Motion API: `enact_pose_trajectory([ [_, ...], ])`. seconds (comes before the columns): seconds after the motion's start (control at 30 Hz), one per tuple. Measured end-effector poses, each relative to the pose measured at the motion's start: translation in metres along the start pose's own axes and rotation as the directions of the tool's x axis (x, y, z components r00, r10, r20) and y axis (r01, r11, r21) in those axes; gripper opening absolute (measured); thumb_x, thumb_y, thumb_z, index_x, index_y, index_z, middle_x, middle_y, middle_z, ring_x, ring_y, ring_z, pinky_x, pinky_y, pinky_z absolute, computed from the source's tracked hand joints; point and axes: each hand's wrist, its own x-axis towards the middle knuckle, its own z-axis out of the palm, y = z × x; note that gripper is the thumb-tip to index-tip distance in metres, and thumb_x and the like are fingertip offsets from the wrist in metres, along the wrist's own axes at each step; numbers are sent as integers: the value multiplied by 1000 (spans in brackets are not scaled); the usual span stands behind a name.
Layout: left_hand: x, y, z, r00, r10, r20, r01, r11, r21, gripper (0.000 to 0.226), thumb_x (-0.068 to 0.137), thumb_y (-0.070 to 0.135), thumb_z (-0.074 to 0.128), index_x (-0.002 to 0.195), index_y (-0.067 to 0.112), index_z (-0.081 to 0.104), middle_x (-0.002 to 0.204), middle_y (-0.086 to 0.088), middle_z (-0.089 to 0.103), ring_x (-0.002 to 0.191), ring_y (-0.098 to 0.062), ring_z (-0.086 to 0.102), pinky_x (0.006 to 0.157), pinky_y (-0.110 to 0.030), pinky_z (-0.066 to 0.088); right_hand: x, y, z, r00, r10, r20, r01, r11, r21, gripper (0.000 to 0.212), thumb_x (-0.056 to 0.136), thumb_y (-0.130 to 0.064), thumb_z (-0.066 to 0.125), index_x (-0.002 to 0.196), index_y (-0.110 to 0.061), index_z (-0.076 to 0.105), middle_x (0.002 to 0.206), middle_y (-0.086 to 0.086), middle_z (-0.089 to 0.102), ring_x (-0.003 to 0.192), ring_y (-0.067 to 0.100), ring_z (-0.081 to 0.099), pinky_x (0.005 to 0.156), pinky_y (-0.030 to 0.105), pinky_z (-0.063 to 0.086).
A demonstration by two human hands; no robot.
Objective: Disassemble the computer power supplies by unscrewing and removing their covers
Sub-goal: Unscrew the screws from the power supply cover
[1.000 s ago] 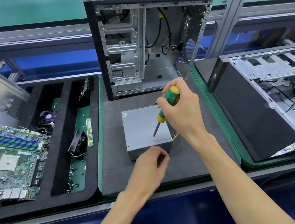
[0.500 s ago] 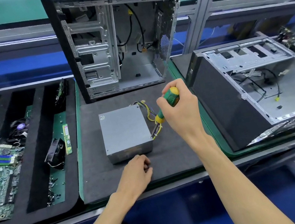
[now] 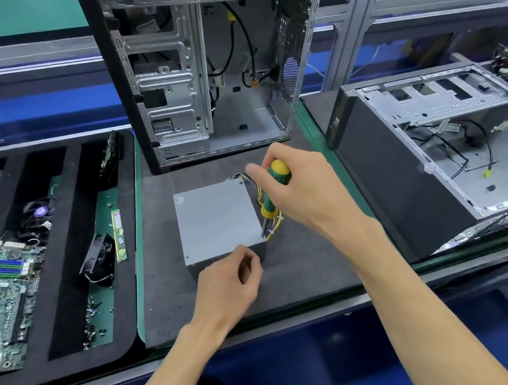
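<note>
Bright, even overhead light, soft shadows, slight motion blur (wide-angle bend at edges), w/ mild glare.

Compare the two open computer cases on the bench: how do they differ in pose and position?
The black-framed tower case stands upright behind the grey metal power supply box, its open side facing the camera. The black-fronted case at the right lies on its side, its opening facing up. The upright one rests on the grey foam mat; the lying one sits beyond that mat's right edge. Both are stripped, showing bare metal and loose cables.
</note>
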Motion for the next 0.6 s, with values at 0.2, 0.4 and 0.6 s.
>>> enact_pose_trajectory([
  [0.2, 34, 1, -11, 966, 193, -170, -185, 981, 61, 25, 89, 12, 61, 113, 18, 63, 106, 7, 61, 100, -13, 54, 90, -25, 39, 7, -14, -2, 979, -9, 205, 38, 990, -138, 32, 93, -32, 60, 124, -31, 52, 88, -14, 59, 80, 11, 58, 71, 35, 40],
  [0.4, 43, -14, -1, 964, 264, 10, -261, 946, 194, 31, 89, 26, 66, 119, 29, 65, 132, 10, 56, 124, -11, 48, 110, -36, 28, 14, -18, 0, 991, 28, 128, -3, 981, -194, 22, 98, -45, 56, 97, -25, 67, 79, -9, 65, 82, 23, 63, 71, 35, 45],
  [0.6, 52, -5, 6, 974, 226, -25, -222, 969, 111, 8, 91, 23, 68, 98, 23, 71, 97, 13, 55, 95, -12, 46, 86, -29, 33, 18, -14, -3, 986, 6, 168, 32, 975, -220, 16, 89, -48, 63, 97, -34, 64, 92, -13, 61, 87, 18, 59, 71, 33, 38],
])
